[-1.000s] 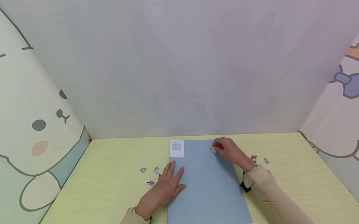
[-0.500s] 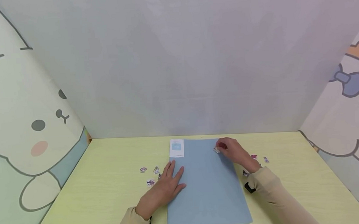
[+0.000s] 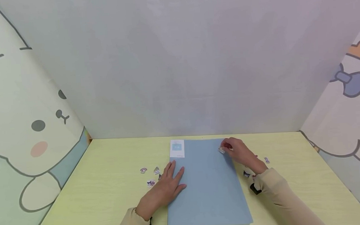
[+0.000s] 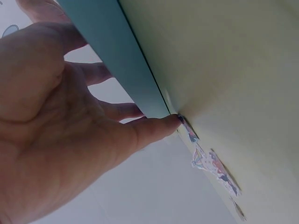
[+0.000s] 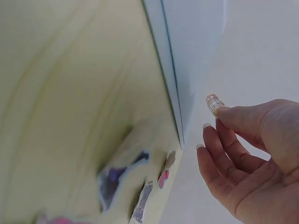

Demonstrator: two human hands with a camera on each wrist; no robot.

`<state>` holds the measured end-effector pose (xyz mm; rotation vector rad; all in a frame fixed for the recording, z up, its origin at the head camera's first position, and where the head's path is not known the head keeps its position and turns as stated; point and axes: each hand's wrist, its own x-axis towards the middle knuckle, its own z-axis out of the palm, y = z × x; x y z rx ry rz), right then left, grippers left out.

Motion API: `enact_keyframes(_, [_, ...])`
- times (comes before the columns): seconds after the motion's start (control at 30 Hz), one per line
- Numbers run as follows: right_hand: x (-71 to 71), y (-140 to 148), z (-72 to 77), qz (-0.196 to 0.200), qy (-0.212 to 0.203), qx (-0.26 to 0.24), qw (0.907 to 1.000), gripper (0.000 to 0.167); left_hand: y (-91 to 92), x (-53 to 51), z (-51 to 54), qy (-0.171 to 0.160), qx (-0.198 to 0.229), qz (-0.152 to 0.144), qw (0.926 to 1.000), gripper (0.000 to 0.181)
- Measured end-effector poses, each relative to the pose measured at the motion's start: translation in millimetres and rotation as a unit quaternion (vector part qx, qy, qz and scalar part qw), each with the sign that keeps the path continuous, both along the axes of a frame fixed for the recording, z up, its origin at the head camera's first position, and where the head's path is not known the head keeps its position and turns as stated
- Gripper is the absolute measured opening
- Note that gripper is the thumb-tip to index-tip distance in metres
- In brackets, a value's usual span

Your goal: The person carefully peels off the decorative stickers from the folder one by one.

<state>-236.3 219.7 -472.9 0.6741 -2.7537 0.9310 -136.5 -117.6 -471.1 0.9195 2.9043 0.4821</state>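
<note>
Between thumb and fingertips my right hand (image 3: 238, 152) pinches a small cartoon sticker (image 3: 221, 150), close over the upper right corner of a blue sheet or folder (image 3: 206, 189). In the right wrist view the sticker (image 5: 214, 103) stands out from the fingertips, its printed side partly showing. My left hand (image 3: 164, 189) rests with spread fingers on the left edge of the blue folder. A white card (image 3: 177, 149) with a light blue square lies at the folder's upper left corner.
Several loose cartoon stickers (image 3: 150, 183) lie on the yellow table (image 3: 117, 197) left of the folder. More stickers, one of them dark (image 3: 246, 174), lie to its right, partly hidden by the right forearm. A pale wall (image 3: 177, 65) rises behind the table.
My right hand has moved a little to the right with the pinched sticker, toward the folder's right corner. The left hand has stayed in place.
</note>
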Motion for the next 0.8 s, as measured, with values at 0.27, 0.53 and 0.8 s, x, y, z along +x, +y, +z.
enact_keyframes(0.27, [1.5,11.6,-1.0,-0.007,-0.01,0.005,0.9999,0.006,0.8,-0.3,-0.3,-0.004,0.001,0.001,1.0,0.055])
enact_keyframes(0.53, [1.8,24.6,-2.6,-0.013,-0.012,0.015,0.9997,0.005,1.6,0.0,1.5,-0.006,-0.009,0.006,0.9999,0.056])
enact_keyframes(0.8, [5.8,39.6,-1.7,-0.015,-0.013,0.016,0.9997,0.007,1.7,-0.2,3.1,-0.009,-0.004,0.008,0.9999,0.056])
